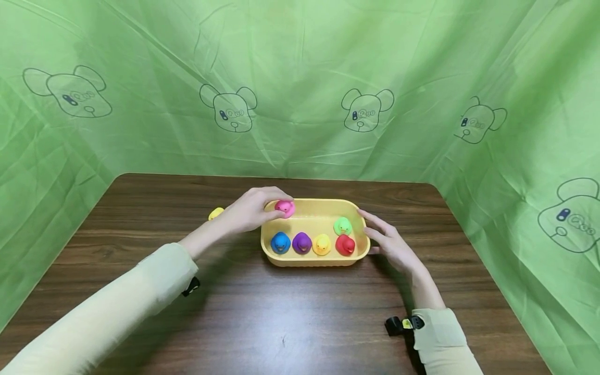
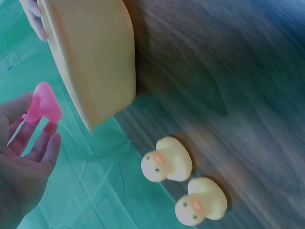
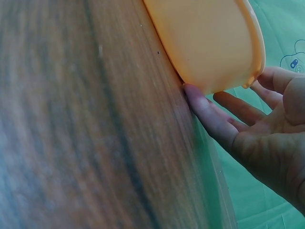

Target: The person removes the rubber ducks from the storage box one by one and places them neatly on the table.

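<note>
A yellow plastic bin (image 1: 311, 262) stands on the table. My left hand (image 1: 250, 210) pinches a pink rubber duck (image 1: 285, 208) between thumb and fingers over the bin's back left corner; the left wrist view shows the pink duck raised above the rim. With fingers extended, my right hand (image 1: 395, 246) touches the bin's right end. Inside the bin, blue (image 1: 280, 243), purple (image 1: 302, 243), yellow (image 1: 322, 245) and red (image 1: 345, 245) ducks line the front side, with a green duck (image 1: 342, 226) behind the red one.
Left of the bin, two yellow ducks (image 2: 167, 160) lie on the dark wooden table (image 1: 290, 312), partly hidden by my left arm in the head view. Green cloth (image 1: 300, 62) with mouse-head drawings hangs behind the table and along its sides.
</note>
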